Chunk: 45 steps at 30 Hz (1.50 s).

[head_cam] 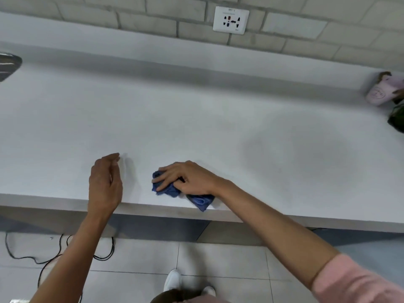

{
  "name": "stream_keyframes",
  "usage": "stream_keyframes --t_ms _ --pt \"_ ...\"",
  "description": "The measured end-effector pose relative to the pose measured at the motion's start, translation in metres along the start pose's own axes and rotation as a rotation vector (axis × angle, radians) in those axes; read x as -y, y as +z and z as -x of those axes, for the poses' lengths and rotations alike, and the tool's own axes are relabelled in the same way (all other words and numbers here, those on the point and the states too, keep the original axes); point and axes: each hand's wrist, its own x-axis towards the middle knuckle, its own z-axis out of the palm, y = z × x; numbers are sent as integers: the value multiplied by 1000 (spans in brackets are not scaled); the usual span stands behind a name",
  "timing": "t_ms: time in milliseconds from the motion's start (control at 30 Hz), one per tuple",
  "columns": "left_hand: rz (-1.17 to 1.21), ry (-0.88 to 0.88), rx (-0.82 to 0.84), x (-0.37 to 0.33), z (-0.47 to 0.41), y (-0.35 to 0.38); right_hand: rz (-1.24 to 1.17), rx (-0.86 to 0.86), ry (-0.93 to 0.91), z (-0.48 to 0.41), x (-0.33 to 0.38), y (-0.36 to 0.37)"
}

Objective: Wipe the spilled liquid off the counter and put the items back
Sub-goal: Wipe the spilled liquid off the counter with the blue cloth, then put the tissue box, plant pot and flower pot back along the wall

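At the far right edge, a pale pink container (381,91) and a dark green thing (397,119) are getting cut off, contents unreadable. The right hand (188,179) is pressing spread fingers onto a crumpled blue cloth (200,201) near the table (196,119) edge; the left hand (106,182) is hovering, loosely spread, empty.

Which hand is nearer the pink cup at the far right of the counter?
Right. The right hand presses the blue cloth near the counter's front edge, well short of the pink cup; the left hand hovers farther left.
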Motion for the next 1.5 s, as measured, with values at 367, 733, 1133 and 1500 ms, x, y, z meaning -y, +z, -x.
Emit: stream_keyframes --t_ms 367,733,1133,1500 --pt "-70 98 117 -5 -10 15 345 -100 -162 -13 7 32" --pt "-76 272 374 -1 -10 -1 295 -397 103 16 6 21" --pt "-110 575 513 -110 -49 48 253 -746 449 108 -17 -29" --pt "128 920 748 -316 6 251 326 -1407 1088 314 -79 -121"
